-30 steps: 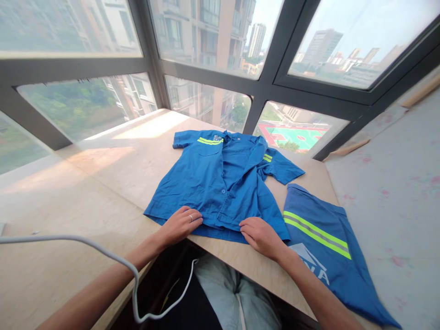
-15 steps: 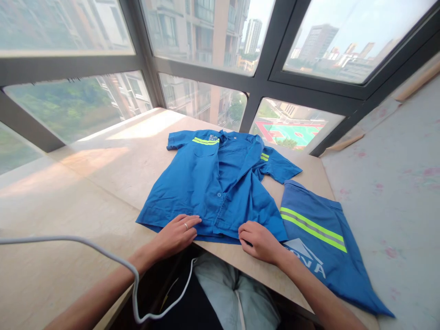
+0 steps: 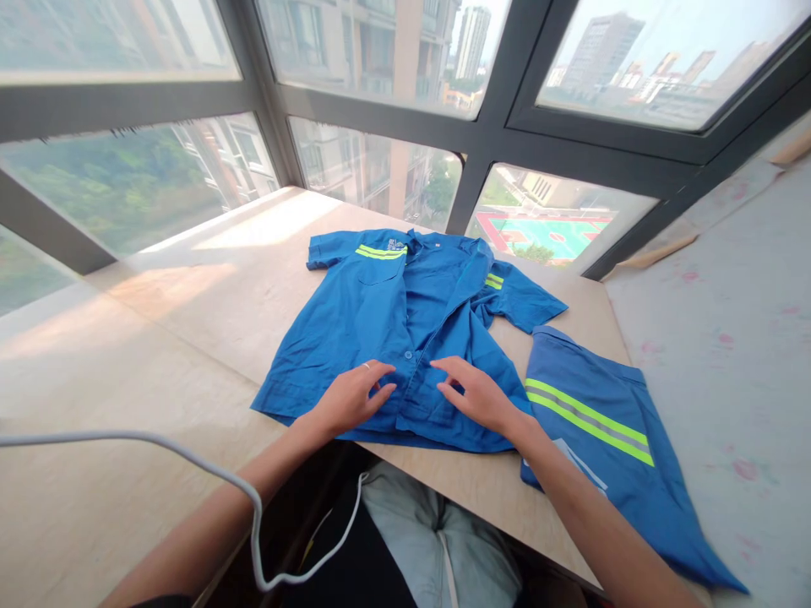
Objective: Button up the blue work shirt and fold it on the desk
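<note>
A blue short-sleeved work shirt point(image 3: 342, 329) with yellow-green reflective stripes lies spread on the wooden surface, its collar toward the window and its hem toward me. The front is parted at the top, and a button point(image 3: 409, 355) shows low on the placket. Over the lower left part of the shirt is my left hand point(image 3: 356, 395), a ring on one finger, thumb and fingers apart. My right hand point(image 3: 472, 390) faces it across the placket, thumb and forefinger also spread. Neither hand holds anything; whether they touch the cloth I cannot tell.
A second blue garment point(image 3: 589, 371) with a reflective band lies folded at the right, beside the patterned wall point(image 3: 728, 380). A white cable point(image 3: 190, 463) crosses my left forearm. Windows point(image 3: 373, 169) border the far side of the wooden surface point(image 3: 158, 371).
Both hands have left the shirt's hem and moved up and inward toward the button, their fingers opening. The shirt lies nearly as before. The view has shifted slightly.
</note>
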Motion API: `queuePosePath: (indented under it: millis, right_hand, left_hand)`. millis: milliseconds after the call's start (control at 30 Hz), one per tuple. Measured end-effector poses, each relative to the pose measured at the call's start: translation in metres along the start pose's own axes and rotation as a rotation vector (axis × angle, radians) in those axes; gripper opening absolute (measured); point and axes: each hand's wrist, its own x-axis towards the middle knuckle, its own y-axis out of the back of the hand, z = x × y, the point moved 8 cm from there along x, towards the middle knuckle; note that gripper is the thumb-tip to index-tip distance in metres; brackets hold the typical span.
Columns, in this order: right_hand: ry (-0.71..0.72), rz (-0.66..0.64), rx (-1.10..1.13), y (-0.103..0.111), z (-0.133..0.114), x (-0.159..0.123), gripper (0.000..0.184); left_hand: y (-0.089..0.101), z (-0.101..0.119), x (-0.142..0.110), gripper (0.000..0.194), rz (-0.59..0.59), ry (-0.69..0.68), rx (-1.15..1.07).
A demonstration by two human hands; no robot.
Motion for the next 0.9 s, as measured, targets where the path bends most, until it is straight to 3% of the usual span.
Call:
queuePosePath:
  millis: [100, 200, 367, 500, 633, 800, 900]
  right_hand:
    - [-0.008, 0.038, -0.122, 0.004, 0.007, 0.026, 0.051]
    - [-0.008, 0.011, -0.253, 0.001, 0.015, 0.050, 0.057]
    - [0.025, -0.171, -0.319, -0.013, 0.027, 0.065, 0.039]
    - [0.069, -0.222, -0.245, -0.009, 0.030, 0.056, 0.027]
    - [0.095, -0.249, -0.139, 0.004, 0.029, 0.046, 0.024]
    - [0.119, -0.305, -0.224, 0.007, 0.031, 0.043, 0.025]
    - [0.153, -0.323, -0.261, 0.005, 0.030, 0.046, 0.023]
  left_hand:
    - [-0.009, -0.006, 0.033, 0.031, 0.003, 0.125, 0.031]
    - [-0.022, -0.015, 0.054, 0.032, -0.102, 0.255, 0.123]
    - [-0.039, -0.025, 0.066, 0.025, -0.285, 0.334, 0.195]
    - [-0.046, -0.030, 0.072, 0.021, -0.332, 0.321, 0.191]
    - [-0.045, -0.029, 0.081, 0.018, -0.304, 0.265, 0.105]
    - [-0.036, -0.030, 0.083, 0.015, -0.221, 0.271, -0.143]
    - [-0.036, -0.032, 0.080, 0.015, -0.238, 0.238, -0.200]
